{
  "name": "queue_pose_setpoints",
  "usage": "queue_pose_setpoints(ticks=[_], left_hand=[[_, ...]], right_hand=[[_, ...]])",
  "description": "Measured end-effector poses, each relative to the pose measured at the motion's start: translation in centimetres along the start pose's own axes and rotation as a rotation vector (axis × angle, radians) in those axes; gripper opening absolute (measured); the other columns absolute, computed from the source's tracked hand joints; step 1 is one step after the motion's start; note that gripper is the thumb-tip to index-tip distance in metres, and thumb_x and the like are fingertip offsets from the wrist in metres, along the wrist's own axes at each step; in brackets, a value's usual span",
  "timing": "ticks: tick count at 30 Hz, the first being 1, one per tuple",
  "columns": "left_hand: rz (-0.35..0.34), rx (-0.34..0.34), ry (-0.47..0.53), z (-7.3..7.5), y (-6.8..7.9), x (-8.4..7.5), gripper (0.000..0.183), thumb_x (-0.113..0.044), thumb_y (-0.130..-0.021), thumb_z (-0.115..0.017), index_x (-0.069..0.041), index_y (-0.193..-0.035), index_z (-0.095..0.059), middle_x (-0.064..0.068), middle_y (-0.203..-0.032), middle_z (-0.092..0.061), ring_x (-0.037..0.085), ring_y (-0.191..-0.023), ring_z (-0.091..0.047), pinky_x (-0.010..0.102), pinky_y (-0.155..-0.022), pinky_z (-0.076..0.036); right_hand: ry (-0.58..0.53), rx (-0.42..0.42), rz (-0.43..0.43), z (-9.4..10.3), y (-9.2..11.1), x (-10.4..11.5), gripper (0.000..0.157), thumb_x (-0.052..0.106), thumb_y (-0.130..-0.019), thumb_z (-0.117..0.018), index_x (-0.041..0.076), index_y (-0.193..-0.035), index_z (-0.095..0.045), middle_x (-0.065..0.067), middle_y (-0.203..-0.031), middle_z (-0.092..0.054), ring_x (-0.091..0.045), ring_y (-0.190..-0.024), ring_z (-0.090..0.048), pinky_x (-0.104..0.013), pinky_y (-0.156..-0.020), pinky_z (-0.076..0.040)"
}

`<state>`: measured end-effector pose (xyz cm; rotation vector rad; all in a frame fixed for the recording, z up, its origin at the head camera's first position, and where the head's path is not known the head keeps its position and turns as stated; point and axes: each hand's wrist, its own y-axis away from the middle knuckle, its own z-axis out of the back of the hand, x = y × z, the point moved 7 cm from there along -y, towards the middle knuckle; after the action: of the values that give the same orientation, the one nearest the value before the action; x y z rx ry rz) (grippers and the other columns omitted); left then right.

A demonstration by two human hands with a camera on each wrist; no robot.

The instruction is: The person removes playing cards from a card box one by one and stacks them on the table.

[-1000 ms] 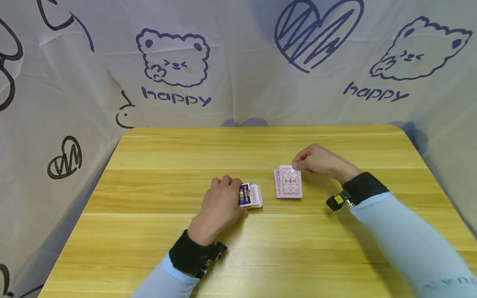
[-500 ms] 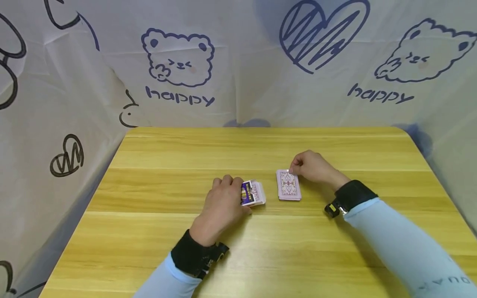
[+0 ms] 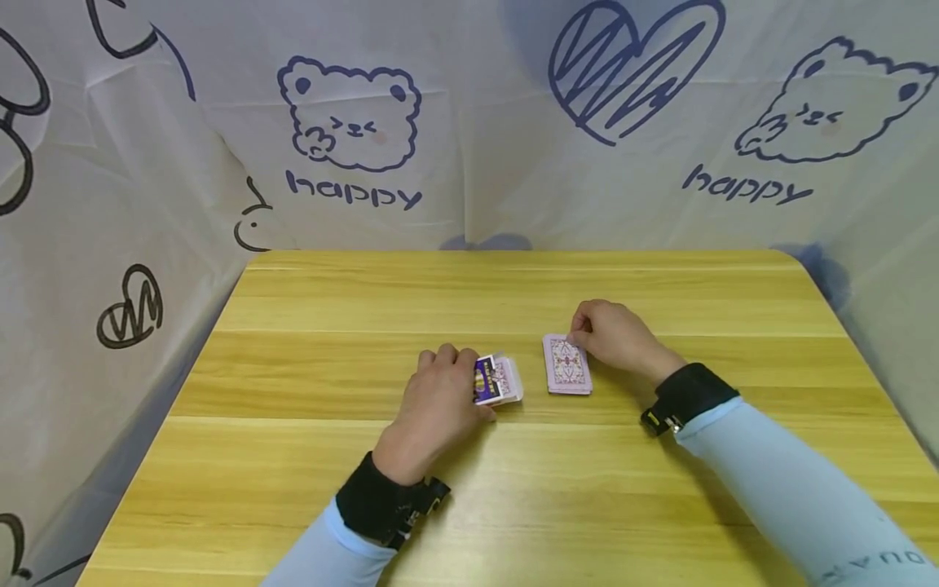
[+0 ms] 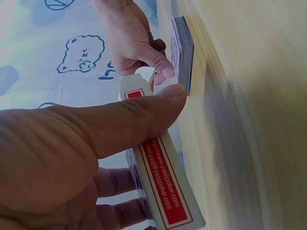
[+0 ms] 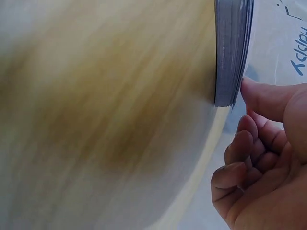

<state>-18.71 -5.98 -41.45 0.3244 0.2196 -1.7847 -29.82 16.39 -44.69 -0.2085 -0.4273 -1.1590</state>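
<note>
My left hand (image 3: 436,403) grips a playing card box (image 3: 487,383), its thumb along the near side and its fingers over the far side. The box has a dark blue and yellow label, and a red strip with white print shows on its side in the left wrist view. A white flap stands out at its right end, with a patterned card back showing beside it. To the right lies a squared stack of playing cards (image 3: 567,367), backs up. My right hand (image 3: 619,338) pinches the top card at the stack's far right corner, the other fingers curled.
Both hands work above a light wooden table (image 3: 330,473). A white cloth (image 3: 484,171) with bear and heart drawings hangs behind it and along the sides. A narrow strip of table lies between the box and the stack.
The top card, offset to the right of the stack a second ago, has come into line with it. My right hand has moved slightly down with it. My left hand keeps its grip on the box.
</note>
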Motion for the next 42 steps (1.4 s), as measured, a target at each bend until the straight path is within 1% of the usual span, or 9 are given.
queue_pose_setpoints(ticks=[4, 8, 12, 17, 21, 25, 30, 35, 42], left_hand=[[0.001, 0.001, -0.004, -0.1, 0.0, 0.0, 0.073, -0.041, -0.067, -0.087, -0.006, -0.123, -0.055, 0.013, -0.110, -0.055, 0.029, -0.095, -0.044, 0.041, -0.073, -0.048], [0.006, 0.005, -0.009, -0.3, -0.1, 0.1, 0.074, -0.041, -0.067, -0.087, -0.006, -0.124, -0.055, 0.013, -0.110, -0.055, 0.029, -0.094, -0.044, 0.041, -0.072, -0.048], [0.005, 0.002, -0.011, -0.4, -0.1, 0.0, 0.075, -0.041, -0.066, -0.087, -0.006, -0.124, -0.055, 0.013, -0.111, -0.054, 0.029, -0.094, -0.043, 0.042, -0.072, -0.047], [-0.022, -0.026, -0.010, -0.3, 0.0, -0.1, 0.075, -0.041, -0.065, -0.088, -0.006, -0.123, -0.056, 0.013, -0.109, -0.055, 0.030, -0.093, -0.044, 0.043, -0.072, -0.046], [-0.032, -0.051, -0.013, -0.3, 0.0, -0.2, 0.075, -0.042, -0.065, -0.088, -0.005, -0.123, -0.056, 0.014, -0.108, -0.055, 0.030, -0.092, -0.044, 0.044, -0.072, -0.046], [-0.038, -0.068, -0.013, -0.1, 0.0, -0.2, 0.075, -0.041, -0.065, -0.088, -0.005, -0.122, -0.056, 0.014, -0.108, -0.054, 0.031, -0.091, -0.044, 0.044, -0.071, -0.046], [-0.060, -0.090, -0.016, 0.0, 0.1, -0.5, 0.072, -0.041, -0.064, -0.088, -0.005, -0.119, -0.057, 0.014, -0.106, -0.055, 0.031, -0.090, -0.045, 0.044, -0.069, -0.046], [-0.066, -0.097, -0.026, 0.1, 0.1, -0.5, 0.073, -0.041, -0.064, -0.089, -0.005, -0.119, -0.058, 0.013, -0.106, -0.055, 0.030, -0.091, -0.044, 0.042, -0.070, -0.045], [-0.092, -0.126, -0.032, 0.3, 0.0, -0.7, 0.074, -0.041, -0.063, -0.089, -0.006, -0.119, -0.058, 0.013, -0.106, -0.056, 0.029, -0.089, -0.044, 0.041, -0.069, -0.045]], right_hand=[[0.018, -0.031, -0.002, 0.3, 0.2, 0.2, 0.012, 0.022, -0.089, -0.068, 0.012, -0.084, -0.063, -0.004, -0.076, -0.059, -0.021, -0.068, -0.051, -0.035, -0.062, -0.040], [-0.039, -0.083, -0.025, 0.8, 0.6, 0.5, 0.014, 0.025, -0.090, -0.064, 0.012, -0.084, -0.063, -0.004, -0.073, -0.059, -0.020, -0.064, -0.051, -0.033, -0.058, -0.040], [-0.177, -0.157, -0.068, 1.4, 1.6, 1.9, 0.015, 0.025, -0.092, -0.060, 0.012, -0.088, -0.065, -0.006, -0.076, -0.062, -0.021, -0.062, -0.050, -0.033, -0.056, -0.040], [-0.369, -0.200, -0.091, 1.1, 3.4, 5.1, 0.016, 0.026, -0.093, -0.060, 0.013, -0.093, -0.069, -0.006, -0.082, -0.067, -0.021, -0.065, -0.053, -0.033, -0.057, -0.043], [-0.492, -0.170, -0.099, -0.2, 4.4, 7.2, 0.016, 0.026, -0.092, -0.061, 0.013, -0.093, -0.071, -0.008, -0.084, -0.069, -0.023, -0.065, -0.058, -0.034, -0.058, -0.047], [-0.557, -0.153, -0.101, -1.6, 4.8, 8.2, 0.014, 0.022, -0.091, -0.063, 0.012, -0.091, -0.073, -0.009, -0.085, -0.069, -0.022, -0.067, -0.058, -0.032, -0.056, -0.046], [-0.552, -0.151, -0.091, -2.7, 4.9, 8.7, 0.011, 0.020, -0.087, -0.067, 0.012, -0.085, -0.075, -0.004, -0.083, -0.071, -0.018, -0.071, -0.057, -0.031, -0.059, -0.046], [-0.542, -0.139, -0.147, -3.1, 5.2, 8.6, 0.013, 0.027, -0.084, -0.072, 0.014, -0.080, -0.072, -0.002, -0.073, -0.067, -0.018, -0.063, -0.054, -0.029, -0.053, -0.042], [-0.568, -0.063, -0.175, -3.6, 5.3, 8.6, 0.017, 0.025, -0.081, -0.076, 0.010, -0.076, -0.069, -0.005, -0.067, -0.064, -0.017, -0.056, -0.051, -0.028, -0.047, -0.037]])
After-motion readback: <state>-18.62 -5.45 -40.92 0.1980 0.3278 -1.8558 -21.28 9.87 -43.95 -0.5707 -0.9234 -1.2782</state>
